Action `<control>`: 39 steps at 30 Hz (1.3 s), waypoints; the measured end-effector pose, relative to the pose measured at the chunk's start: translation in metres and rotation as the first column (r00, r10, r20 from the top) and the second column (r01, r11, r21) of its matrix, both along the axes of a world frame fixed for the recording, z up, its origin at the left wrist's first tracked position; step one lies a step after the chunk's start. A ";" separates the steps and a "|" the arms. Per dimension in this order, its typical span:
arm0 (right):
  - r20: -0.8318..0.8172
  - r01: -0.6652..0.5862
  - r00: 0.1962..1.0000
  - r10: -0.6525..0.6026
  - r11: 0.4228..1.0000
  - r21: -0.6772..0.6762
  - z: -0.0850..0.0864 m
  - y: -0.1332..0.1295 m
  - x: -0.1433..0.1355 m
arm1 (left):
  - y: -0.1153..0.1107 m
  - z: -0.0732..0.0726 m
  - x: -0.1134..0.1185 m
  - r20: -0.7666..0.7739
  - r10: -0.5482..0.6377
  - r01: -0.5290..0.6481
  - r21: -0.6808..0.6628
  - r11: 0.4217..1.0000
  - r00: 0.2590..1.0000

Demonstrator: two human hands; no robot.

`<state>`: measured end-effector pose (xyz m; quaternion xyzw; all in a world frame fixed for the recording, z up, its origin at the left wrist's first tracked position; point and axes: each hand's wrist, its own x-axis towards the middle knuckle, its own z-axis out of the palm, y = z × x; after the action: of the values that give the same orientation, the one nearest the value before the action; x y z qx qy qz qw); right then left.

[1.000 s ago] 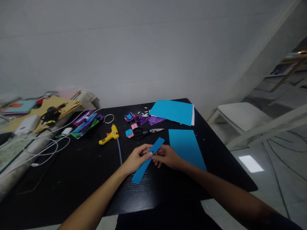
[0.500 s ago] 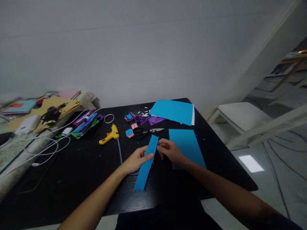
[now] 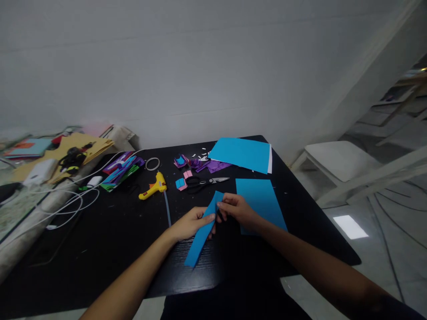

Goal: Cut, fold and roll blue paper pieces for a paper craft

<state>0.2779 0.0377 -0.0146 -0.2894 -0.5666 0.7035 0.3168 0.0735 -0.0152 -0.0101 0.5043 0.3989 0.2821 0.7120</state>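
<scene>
Over the black tabletop (image 3: pixel 116 253), I logged a long blue paper strip (image 3: pixel 199 243) slanting away, left hand (image 3: pixel 191 224) pinching its middle between thumb and fingers, right hand (image 3: pixel 239 210) pinching its far edge, black-handled metal scissors (image 3: pixel 217 180) beyond.

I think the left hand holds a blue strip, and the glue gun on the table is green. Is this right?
Not green: in the head view, the glue gun on the table is yellow. The left hand does hold a blue strip.
</scene>
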 end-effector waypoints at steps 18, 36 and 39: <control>0.048 0.058 0.997 -0.061 0.997 0.056 -0.006 0.001 -0.003 | 0.003 -0.003 0.003 -0.051 0.098 -0.096 0.047 0.994 0.994; 0.065 0.069 0.995 -0.073 0.996 0.061 -0.004 0.001 0.000 | -0.001 0.003 0.008 0.002 0.127 -0.126 -0.036 0.991 0.992; 0.068 0.064 0.995 -0.069 0.995 0.077 -0.004 0.001 0.000 | 0.000 0.004 0.007 0.009 0.110 -0.110 -0.033 0.993 0.994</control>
<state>0.2776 0.0387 -0.0189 -0.3208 -0.5933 0.6603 0.3303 0.0809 -0.0150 -0.0065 0.4687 0.4267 0.3171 0.7055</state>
